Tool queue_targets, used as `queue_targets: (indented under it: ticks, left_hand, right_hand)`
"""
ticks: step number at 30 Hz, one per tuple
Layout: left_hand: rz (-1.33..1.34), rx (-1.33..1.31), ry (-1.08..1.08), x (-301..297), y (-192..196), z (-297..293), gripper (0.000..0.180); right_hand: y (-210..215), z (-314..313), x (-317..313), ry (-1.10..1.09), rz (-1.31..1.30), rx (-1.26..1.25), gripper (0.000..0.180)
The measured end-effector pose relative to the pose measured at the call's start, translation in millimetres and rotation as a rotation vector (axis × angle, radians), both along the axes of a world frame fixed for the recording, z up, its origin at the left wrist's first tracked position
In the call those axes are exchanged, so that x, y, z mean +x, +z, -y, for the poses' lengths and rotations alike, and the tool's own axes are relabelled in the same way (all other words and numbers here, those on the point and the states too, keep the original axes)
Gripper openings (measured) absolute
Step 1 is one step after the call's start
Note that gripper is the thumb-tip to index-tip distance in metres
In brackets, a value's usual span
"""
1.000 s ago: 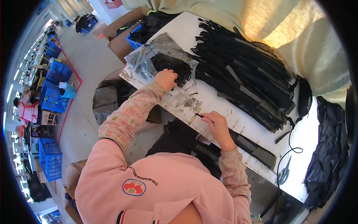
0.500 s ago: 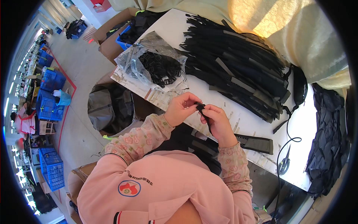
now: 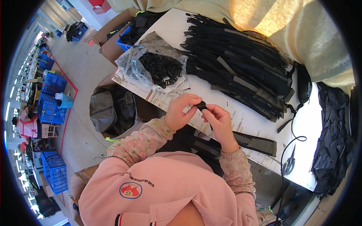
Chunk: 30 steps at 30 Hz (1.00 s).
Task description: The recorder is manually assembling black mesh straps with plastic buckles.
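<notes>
Both my hands meet above the near edge of the white table, fingers pinched around a small black buckle [image 3: 201,106]. Thumb and fingertips of my left hand [image 3: 179,112] close on its left side. On its right side, my right hand [image 3: 220,122] grips a black strap at the buckle; fingers hide most of where the two join. Beyond my left hand lies a clear plastic bag [image 3: 130,62] with many black plastic buckles [image 3: 160,67]. A wide black padded strap [image 3: 256,144] lies along the table edge beside my right wrist.
A large pile of black straps [image 3: 237,69] covers the far part of the table [image 3: 171,23]. Scissors [image 3: 289,164] and a black cable [image 3: 283,165] lie at the right. An open box with dark fabric [image 3: 113,109] stands left below the table; blue crates [image 3: 52,103] line the floor.
The black piece between my fingers has turned, and the strap end that hung below it no longer shows. My hands have shifted only slightly.
</notes>
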State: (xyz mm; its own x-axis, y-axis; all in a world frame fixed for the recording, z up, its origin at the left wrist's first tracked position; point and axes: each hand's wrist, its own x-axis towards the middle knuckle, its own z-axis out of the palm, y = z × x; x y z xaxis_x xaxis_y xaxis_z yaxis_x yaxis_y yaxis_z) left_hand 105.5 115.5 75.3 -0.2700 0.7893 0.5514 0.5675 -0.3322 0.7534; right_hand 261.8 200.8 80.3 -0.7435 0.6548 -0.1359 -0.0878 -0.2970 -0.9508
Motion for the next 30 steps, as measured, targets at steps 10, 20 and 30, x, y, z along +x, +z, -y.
queue_targets:
  ticks: [10, 20, 30]
  left_hand:
    - [-0.037, 0.047, 0.035, 8.9, 1.6, 2.7, 0.027]
    - [-0.054, 0.067, 0.031, 14.7, -2.4, 3.6, 0.027]
    - [-0.010, 0.052, 0.040, 16.2, -1.5, 1.6, 0.026]
  right_hand:
    - [-10.1, -0.2, 2.3, 0.008, -0.131, -0.147, 0.012]
    - [2.2, 0.6, 1.5, 0.006, -0.075, -0.065, 0.012]
    - [5.0, -2.5, 4.4, -0.002, -0.044, 0.002, 0.011]
